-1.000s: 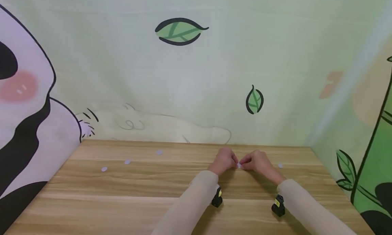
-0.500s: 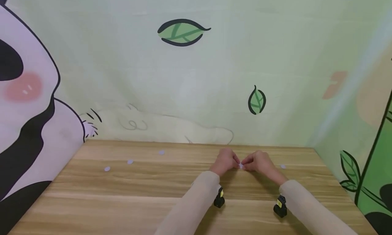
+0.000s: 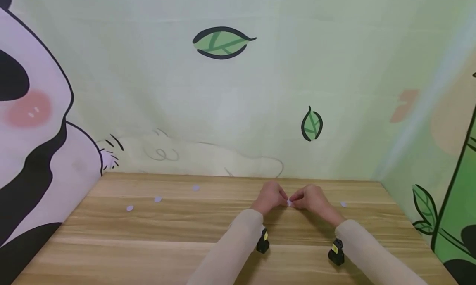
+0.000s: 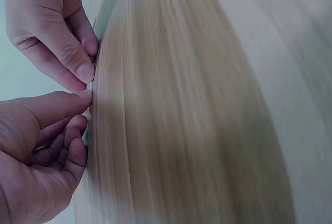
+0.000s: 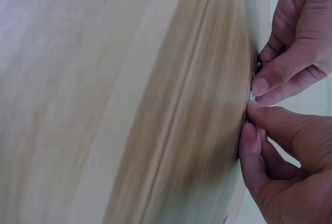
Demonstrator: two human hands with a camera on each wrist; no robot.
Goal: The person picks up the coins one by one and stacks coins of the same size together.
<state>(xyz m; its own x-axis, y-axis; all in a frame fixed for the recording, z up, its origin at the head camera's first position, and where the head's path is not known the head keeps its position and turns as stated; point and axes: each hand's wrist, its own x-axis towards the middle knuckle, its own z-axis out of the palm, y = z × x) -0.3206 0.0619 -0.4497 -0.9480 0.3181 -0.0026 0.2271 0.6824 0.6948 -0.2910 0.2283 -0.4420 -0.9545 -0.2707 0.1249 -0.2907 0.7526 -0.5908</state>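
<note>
Near the far edge of the wooden table, my left hand point(image 3: 270, 197) and right hand point(image 3: 313, 199) meet over one small whitish round disc point(image 3: 289, 203). Thumb and finger of each hand pinch it from opposite sides. The left wrist view has the left hand point(image 4: 36, 156) in front, with a sliver of the disc point(image 4: 90, 86) between the fingertips. From the right wrist, the right hand point(image 5: 290, 162) is nearer, and the fingertips hide most of the disc point(image 5: 252, 95). What the disc is made of cannot be told.
More pale discs lie flat on the table point(image 3: 148, 256): one disc point(image 3: 343, 204) to the right, and a left disc point(image 3: 129, 208), a middle disc point(image 3: 158, 199) and a back disc point(image 3: 196, 188) on the left. A printed backdrop point(image 3: 238, 103) stands behind the table's far edge.
The head view has shifted slightly. Both hands stay at the same spot with the disc between their fingertips; the other discs have not moved.
</note>
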